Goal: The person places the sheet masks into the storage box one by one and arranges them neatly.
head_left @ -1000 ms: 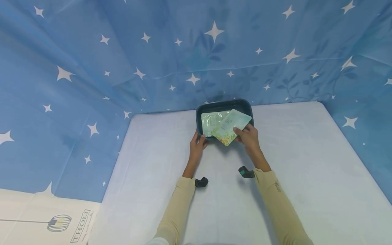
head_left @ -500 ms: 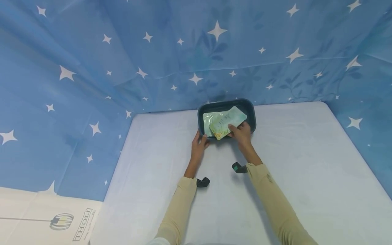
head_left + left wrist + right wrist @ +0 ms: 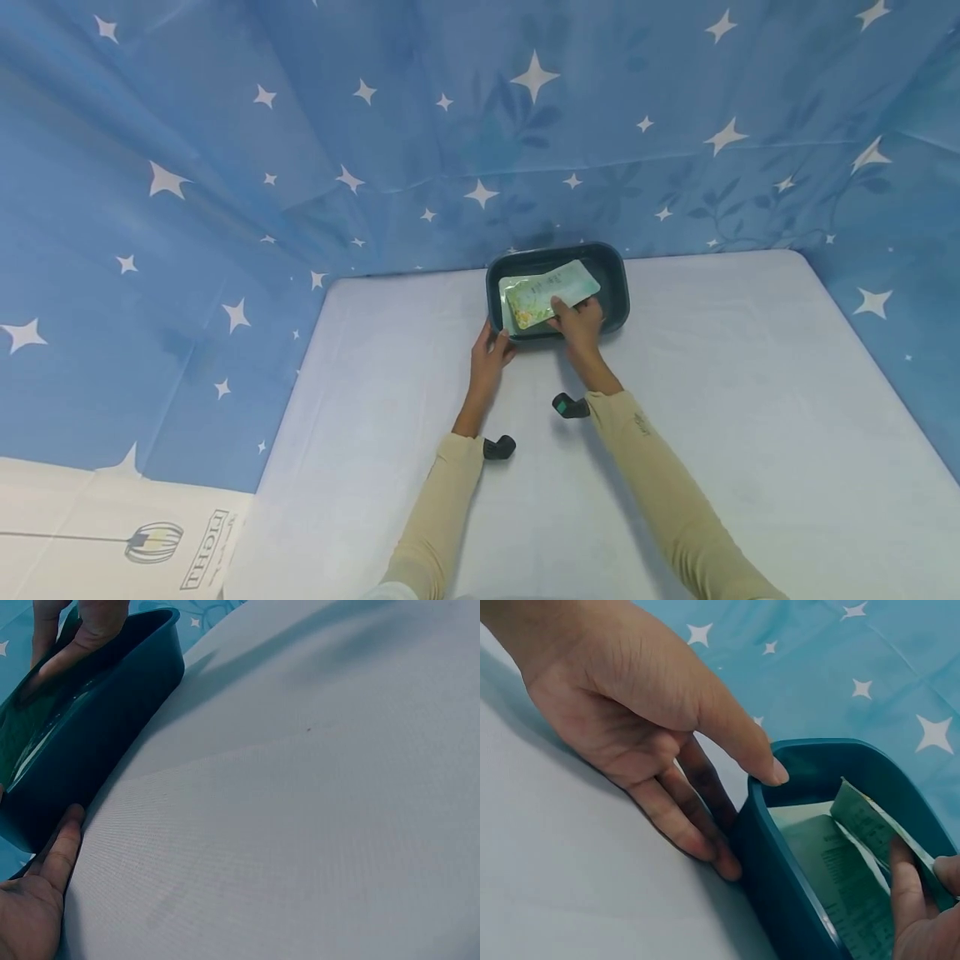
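Observation:
A deep dark-teal plastic tub (image 3: 617,302) stands at the far edge of the table. My left hand (image 3: 487,362) grips its near left corner; in the right wrist view the thumb (image 3: 769,766) lies over the rim and the fingers rest along the outer wall. My right hand (image 3: 581,327) reaches over the near rim and pinches a flat pale-green packet (image 3: 558,287) printed with yellow flowers, held tilted inside the tub. Beneath it a second flat pale-green packet (image 3: 840,877) with small print lies in the tub, partly covered.
A white-covered table (image 3: 390,375) spreads around the tub. Blue star-patterned cloth (image 3: 420,167) hangs right behind it and along both sides. Black wrist-worn devices (image 3: 498,447) stick out at both sleeves. A cream cloth panel with a lamp print (image 3: 153,542) is at lower left.
My right hand has moved left and inward, carrying the held packet lower into the tub and over the other packet. My left hand keeps its grip on the corner.

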### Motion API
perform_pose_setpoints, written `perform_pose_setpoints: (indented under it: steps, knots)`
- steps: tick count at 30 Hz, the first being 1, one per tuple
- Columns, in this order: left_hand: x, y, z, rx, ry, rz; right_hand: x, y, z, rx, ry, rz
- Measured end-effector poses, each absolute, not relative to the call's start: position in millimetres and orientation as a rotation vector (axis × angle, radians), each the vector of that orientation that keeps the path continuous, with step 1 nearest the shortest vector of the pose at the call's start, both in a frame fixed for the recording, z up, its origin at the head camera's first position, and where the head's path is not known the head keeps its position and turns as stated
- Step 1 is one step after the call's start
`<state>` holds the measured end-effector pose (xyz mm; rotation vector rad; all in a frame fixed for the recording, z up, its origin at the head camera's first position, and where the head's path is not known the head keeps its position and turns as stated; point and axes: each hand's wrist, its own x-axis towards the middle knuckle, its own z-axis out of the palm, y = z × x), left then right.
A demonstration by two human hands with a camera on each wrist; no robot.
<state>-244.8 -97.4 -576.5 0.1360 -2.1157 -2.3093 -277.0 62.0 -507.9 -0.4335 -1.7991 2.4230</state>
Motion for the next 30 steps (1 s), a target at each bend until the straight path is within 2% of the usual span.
perform_pose_setpoints:
  steps: [16, 22, 30]
  knots:
    - [-244, -96, -576, 0.109, -2.123, -2.284, -281, 42, -506, -0.672, -1.329, 2.695]
    - [-243, -96, -578, 0.075, -2.127, -2.259, -275, 39, -504, -0.69, -1.491, 2.783]
    - [-242, -99, -571, 0.051, -2.085, -2.31, -272, 50, -502, -0.672, -1.9, 2.658]
